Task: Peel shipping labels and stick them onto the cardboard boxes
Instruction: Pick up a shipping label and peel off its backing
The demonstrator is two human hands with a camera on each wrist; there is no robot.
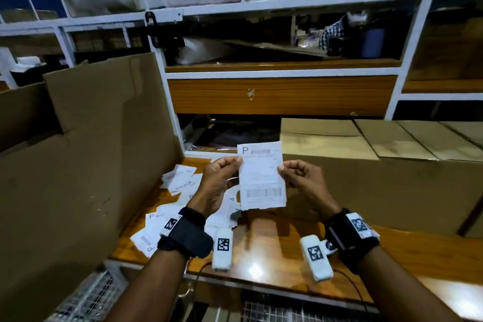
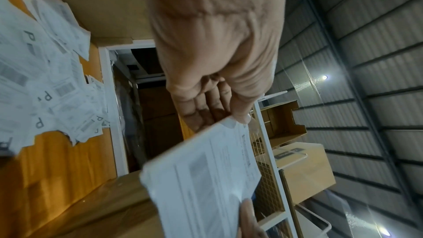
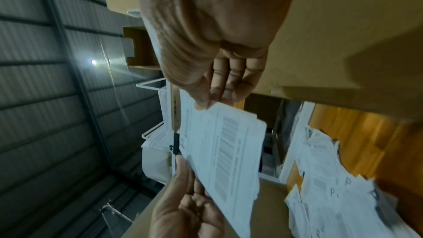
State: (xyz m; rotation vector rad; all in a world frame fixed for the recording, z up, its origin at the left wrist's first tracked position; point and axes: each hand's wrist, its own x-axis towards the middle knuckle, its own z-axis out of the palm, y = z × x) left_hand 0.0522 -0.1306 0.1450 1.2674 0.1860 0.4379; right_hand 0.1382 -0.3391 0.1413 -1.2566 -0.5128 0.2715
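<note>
I hold one white shipping label (image 1: 262,176) upright above the wooden table, print facing me, a barcode near its bottom. My left hand (image 1: 224,172) pinches its left edge near the top and my right hand (image 1: 295,174) pinches its right edge at about the same height. The left wrist view shows the label (image 2: 206,178) under my left thumb (image 2: 242,115). The right wrist view shows the label (image 3: 224,151) pinched by my right hand (image 3: 206,100). A closed cardboard box (image 1: 379,165) lies right behind the label. A taller cardboard box (image 1: 78,165) stands at the left.
A heap of loose labels (image 1: 180,198) is spread over the left part of the wooden table (image 1: 274,240). White metal shelving (image 1: 282,73) with a wooden panel rises behind. Wire mesh (image 1: 88,298) lies below the table's front edge.
</note>
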